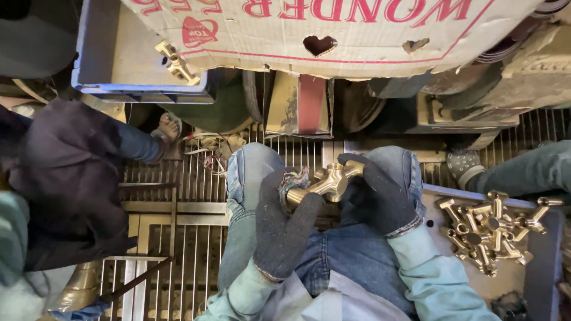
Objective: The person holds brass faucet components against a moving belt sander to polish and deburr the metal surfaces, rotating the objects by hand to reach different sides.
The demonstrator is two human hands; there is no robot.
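Over metal floor grating, at lap centre: brass tap fitting [326,183] gripped closed by left hand [284,221] at 7 o'clock and right hand [376,193] at 3 o'clock; best kept firm, steady.

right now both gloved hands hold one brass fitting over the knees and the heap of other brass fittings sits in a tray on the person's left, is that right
Not quite. The head view shows the left hand and right hand, both in dark gloves, holding the brass fitting over the knees, but the heap of brass fittings lies in a tray on the person's right, not the left.
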